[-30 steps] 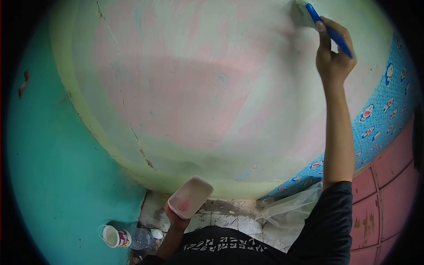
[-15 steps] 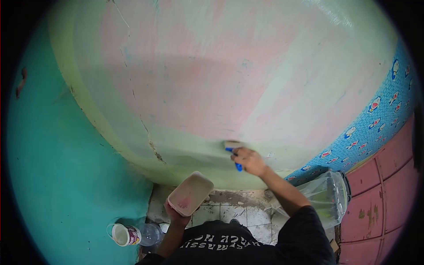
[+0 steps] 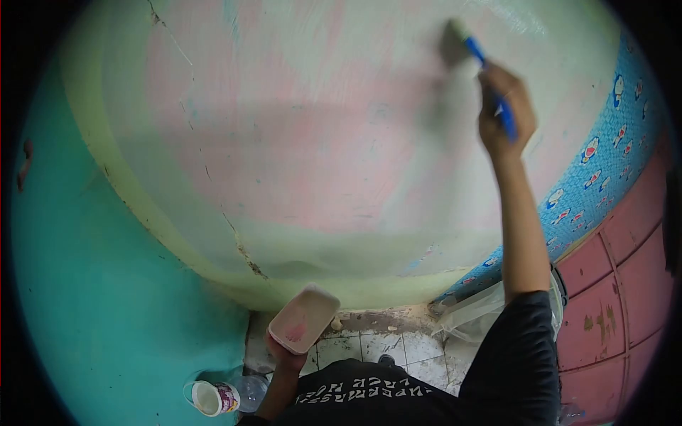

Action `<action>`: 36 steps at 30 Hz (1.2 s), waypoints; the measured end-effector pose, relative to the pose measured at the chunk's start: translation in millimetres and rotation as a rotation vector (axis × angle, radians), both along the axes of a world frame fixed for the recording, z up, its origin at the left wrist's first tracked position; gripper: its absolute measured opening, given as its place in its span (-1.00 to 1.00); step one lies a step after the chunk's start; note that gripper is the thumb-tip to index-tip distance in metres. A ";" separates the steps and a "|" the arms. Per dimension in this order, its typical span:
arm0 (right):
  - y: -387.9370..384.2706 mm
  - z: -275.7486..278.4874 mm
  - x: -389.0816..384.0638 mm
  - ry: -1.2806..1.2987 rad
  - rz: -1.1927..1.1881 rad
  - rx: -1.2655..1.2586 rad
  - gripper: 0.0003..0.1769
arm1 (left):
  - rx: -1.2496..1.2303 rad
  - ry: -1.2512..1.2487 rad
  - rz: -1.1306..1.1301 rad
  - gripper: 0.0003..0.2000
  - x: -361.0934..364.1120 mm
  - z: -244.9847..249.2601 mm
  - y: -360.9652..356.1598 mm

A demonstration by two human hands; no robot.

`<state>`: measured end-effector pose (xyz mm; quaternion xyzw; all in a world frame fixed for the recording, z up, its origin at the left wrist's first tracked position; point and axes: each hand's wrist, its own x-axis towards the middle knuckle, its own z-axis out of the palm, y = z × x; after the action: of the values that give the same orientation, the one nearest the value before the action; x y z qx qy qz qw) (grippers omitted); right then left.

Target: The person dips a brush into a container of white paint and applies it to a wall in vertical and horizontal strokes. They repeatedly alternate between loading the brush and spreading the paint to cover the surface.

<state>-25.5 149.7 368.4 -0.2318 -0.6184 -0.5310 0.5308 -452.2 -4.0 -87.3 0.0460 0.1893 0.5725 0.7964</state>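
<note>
In my right hand (image 3: 508, 106) is a blue-handled paintbrush (image 3: 472, 48), raised high toward the upper right of the wall. Its pale bristles are close against the wall (image 3: 298, 163), which is patchy pink and pale green, and the brush casts a shadow there. My left hand (image 3: 286, 353) grips a shallow rectangular plastic tub (image 3: 305, 319) from below at its near end, low in front of me. The tub is tilted toward me, with a pinkish smear inside.
A teal wall (image 3: 128, 284) stands on the left, with a white bucket (image 3: 207, 399) and a clear plastic bottle (image 3: 251, 392) below it. Blue patterned wallpaper (image 3: 593, 170), a pink panelled door (image 3: 604, 312) and a plastic-covered container (image 3: 472, 319) are at right. A crack (image 3: 238, 245) runs down the painted wall.
My right hand has swept the paintbrush from low on the wall up and to the right. The tub in my left hand has hardly moved.
</note>
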 end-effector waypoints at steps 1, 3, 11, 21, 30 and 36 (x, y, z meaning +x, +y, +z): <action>-1.7 -33.5 -3.7 0.016 -0.099 -0.160 -0.62 | -0.005 0.003 0.003 -0.20 -0.1 1.3 1.1; -0.5 -111.6 -13.1 -0.063 -0.150 -0.300 -0.59 | -0.016 0.007 0.011 -0.20 1.3 6.2 1.1; -52.9 -318.3 -54.8 -0.341 0.073 -1.170 -0.66 | -0.058 0.032 -0.034 -0.22 9.2 11.1 4.9; -51.4 16.4 35.2 -0.002 0.096 -0.713 -0.60 | -0.044 0.059 -0.059 -0.21 18.5 27.3 5.4; -23.1 76.0 58.3 0.042 -0.124 -0.103 -0.77 | 0.002 0.061 -0.090 -0.21 24.3 21.2 10.1; -28.1 -210.3 26.4 -0.193 -0.219 -0.492 -0.55 | 0.036 -0.013 -0.139 -0.20 19.6 6.0 7.6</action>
<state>0.9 121.5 158.1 -0.3675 -0.7477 -0.4386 0.3370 -432.6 3.6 -81.3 0.0697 0.1699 0.5195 0.8345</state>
